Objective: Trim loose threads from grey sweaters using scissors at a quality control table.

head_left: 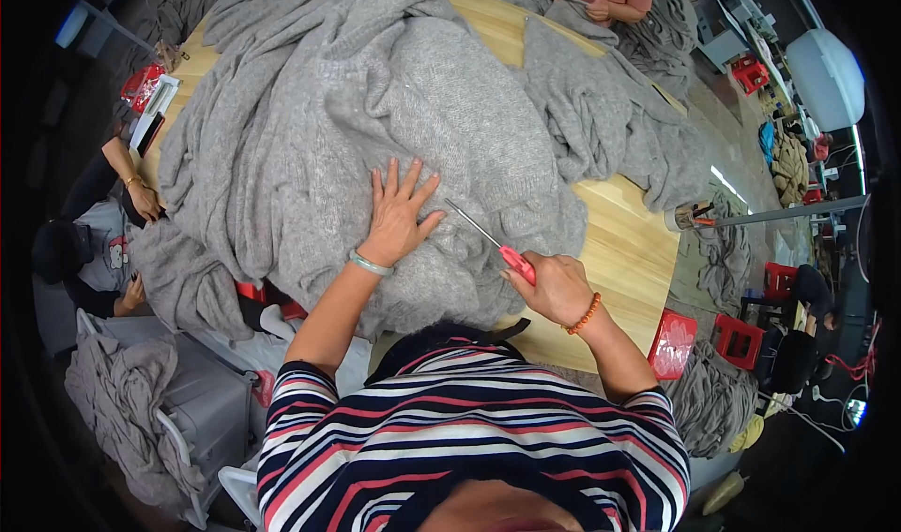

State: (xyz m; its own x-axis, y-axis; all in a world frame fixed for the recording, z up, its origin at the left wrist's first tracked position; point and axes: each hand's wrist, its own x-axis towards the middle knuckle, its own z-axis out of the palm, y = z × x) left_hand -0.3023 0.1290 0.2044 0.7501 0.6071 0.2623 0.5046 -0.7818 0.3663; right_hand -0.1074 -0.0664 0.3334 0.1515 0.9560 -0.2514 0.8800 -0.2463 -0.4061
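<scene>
Grey knitted fabric (460,110) lies in a big, loosely folded heap over the round table in front of me. On its near part my left hand (398,220) rests flat, palm down with the fingers spread. My right hand (556,293), just to the right, is closed around the red handle of a slim tool with a long thin metal shaft (477,225). The shaft slants up and left, its tip close to my left thumb and over the knit. Too small to make out is the exact shape of that tip.
The wooden tabletop (627,250) shows at the right, near a metal pole (788,213). More grey knit (601,100) covers the far right. Other people work at the far edge and at the left (94,250). Red stools (672,344) and a grey bin (211,382) stand close by.
</scene>
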